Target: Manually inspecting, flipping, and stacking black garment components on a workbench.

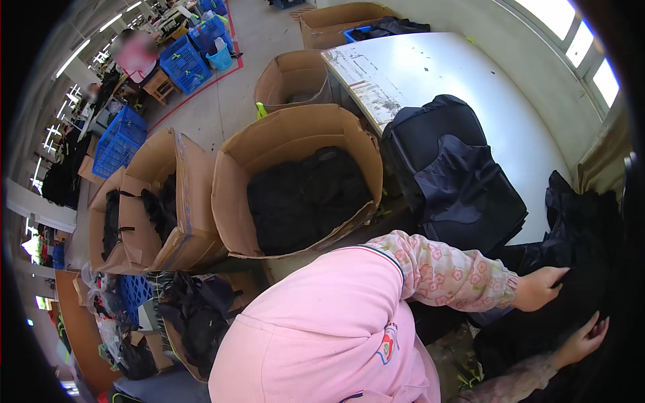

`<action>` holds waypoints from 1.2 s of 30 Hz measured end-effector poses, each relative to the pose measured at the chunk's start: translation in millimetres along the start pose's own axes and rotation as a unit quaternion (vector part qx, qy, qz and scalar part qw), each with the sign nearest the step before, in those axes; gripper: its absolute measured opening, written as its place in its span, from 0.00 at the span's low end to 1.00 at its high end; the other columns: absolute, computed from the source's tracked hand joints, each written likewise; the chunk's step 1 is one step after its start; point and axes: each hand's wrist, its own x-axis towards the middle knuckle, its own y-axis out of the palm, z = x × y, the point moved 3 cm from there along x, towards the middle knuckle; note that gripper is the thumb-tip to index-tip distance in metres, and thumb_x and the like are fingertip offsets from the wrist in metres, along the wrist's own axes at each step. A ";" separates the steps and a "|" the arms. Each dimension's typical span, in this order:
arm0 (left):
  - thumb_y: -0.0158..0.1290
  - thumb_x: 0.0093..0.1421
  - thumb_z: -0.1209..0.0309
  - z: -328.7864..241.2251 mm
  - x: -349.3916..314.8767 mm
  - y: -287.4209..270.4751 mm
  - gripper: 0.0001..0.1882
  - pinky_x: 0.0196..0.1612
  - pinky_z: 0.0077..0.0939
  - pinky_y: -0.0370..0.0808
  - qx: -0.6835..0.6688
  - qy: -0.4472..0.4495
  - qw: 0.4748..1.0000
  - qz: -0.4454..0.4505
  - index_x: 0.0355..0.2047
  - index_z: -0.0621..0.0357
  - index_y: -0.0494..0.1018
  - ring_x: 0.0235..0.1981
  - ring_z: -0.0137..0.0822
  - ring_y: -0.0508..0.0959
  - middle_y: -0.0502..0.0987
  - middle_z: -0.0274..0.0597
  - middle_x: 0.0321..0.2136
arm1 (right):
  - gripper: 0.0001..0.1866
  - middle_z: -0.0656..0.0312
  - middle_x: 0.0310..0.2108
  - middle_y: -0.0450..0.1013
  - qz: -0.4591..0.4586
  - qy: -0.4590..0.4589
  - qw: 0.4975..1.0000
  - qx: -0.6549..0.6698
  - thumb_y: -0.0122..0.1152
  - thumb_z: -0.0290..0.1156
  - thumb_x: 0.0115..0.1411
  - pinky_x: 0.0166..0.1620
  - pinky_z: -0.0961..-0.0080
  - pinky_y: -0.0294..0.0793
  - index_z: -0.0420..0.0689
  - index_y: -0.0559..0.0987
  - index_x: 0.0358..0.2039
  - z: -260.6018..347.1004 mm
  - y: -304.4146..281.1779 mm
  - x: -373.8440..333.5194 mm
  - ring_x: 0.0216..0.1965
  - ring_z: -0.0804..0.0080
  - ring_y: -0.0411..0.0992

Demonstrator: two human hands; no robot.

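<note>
At the right, my left hand (539,288) reaches out in a flowered sleeve, its thumb and fingers closed on black fabric (568,305). My right hand (582,342) is lower down against the same dark fabric, fingers stretched out and slightly apart. The fabric hangs in loose folds, and its far end fades into the dark rim. Just beyond my left hand, a stack of flat black padded pieces (430,131) lies on a white table (517,124), topped with a crumpled dark cloth (457,178).
An open carton (232,161) left of the table holds black pieces; another carton (292,70) stands behind it. More cartons (151,201) with dark cloth are further left. Blue crates (121,141) and a seated person (138,60) are far back.
</note>
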 end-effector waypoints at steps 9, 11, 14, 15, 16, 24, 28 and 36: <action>0.46 0.65 0.70 70.3 -25.6 -2.0 0.21 0.53 0.28 0.69 -0.105 -0.230 0.952 -0.172 0.56 0.68 0.64 0.49 0.33 0.72 0.74 0.47 0.48 | 0.19 0.61 0.42 0.71 0.152 0.325 0.855 0.375 0.58 0.22 0.61 0.45 0.81 0.68 0.38 0.69 0.52 101.7 87.6 -157.0 0.41 0.77 0.69; 0.47 0.65 0.70 51.9 -26.0 -23.8 0.18 0.50 0.26 0.70 -0.087 -0.166 0.966 -0.178 0.53 0.67 0.67 0.45 0.30 0.73 0.75 0.44 0.46 | 0.19 0.62 0.40 0.71 0.156 0.354 0.836 0.389 0.58 0.20 0.59 0.45 0.82 0.67 0.38 0.70 0.51 104.1 100.7 -160.3 0.40 0.77 0.69; 0.48 0.66 0.70 35.5 -22.1 -45.7 0.11 0.45 0.27 0.74 -0.215 -0.203 0.929 -0.221 0.45 0.63 0.73 0.40 0.30 0.77 0.79 0.38 0.39 | 0.16 0.62 0.38 0.73 0.031 0.342 0.848 0.404 0.60 0.18 0.57 0.43 0.84 0.69 0.38 0.73 0.47 158.7 90.8 -120.8 0.38 0.77 0.70; 0.48 0.66 0.70 34.3 -23.8 -47.9 0.10 0.42 0.27 0.75 -0.229 -0.227 0.920 -0.223 0.44 0.61 0.73 0.38 0.31 0.78 0.79 0.38 0.39 | 0.15 0.62 0.36 0.73 0.040 0.339 0.843 0.415 0.61 0.18 0.56 0.42 0.84 0.69 0.38 0.74 0.45 167.0 94.0 -117.4 0.37 0.78 0.70; 0.49 0.66 0.70 42.8 -20.6 -33.4 0.10 0.41 0.26 0.75 -0.217 -0.230 0.926 -0.206 0.43 0.61 0.73 0.37 0.31 0.78 0.79 0.39 0.39 | 0.14 0.63 0.35 0.74 0.036 0.344 0.838 0.423 0.61 0.18 0.55 0.41 0.84 0.70 0.38 0.75 0.43 157.0 88.1 -118.6 0.35 0.79 0.71; 0.51 0.64 0.70 22.0 -24.0 -39.4 0.16 0.48 0.26 0.72 -0.283 -0.323 0.892 -0.142 0.51 0.63 0.69 0.44 0.31 0.76 0.75 0.39 0.45 | 0.03 0.74 0.28 0.66 0.067 0.364 0.806 0.462 0.58 0.23 0.62 0.34 0.90 0.61 0.41 0.73 0.34 132.4 82.4 -136.5 0.30 0.89 0.61; 0.58 0.60 0.66 23.6 -21.0 -58.8 0.32 0.58 0.25 0.64 -0.189 -0.257 0.943 0.090 0.60 0.66 0.60 0.54 0.30 0.68 0.70 0.39 0.51 | 0.06 0.73 0.30 0.68 0.000 0.410 0.753 0.514 0.49 0.31 0.69 0.36 0.91 0.62 0.43 0.73 0.38 94.2 47.1 -122.6 0.30 0.89 0.62; 0.67 0.52 0.70 2.6 -32.1 -56.4 0.24 0.50 0.26 0.73 0.200 -0.426 0.725 0.503 0.46 0.69 0.73 0.43 0.31 0.76 0.79 0.40 0.41 | 0.05 0.62 0.30 0.76 -0.167 0.090 0.967 0.168 0.59 0.23 0.62 0.32 0.81 0.72 0.40 0.75 0.38 68.8 -26.8 -33.4 0.28 0.77 0.75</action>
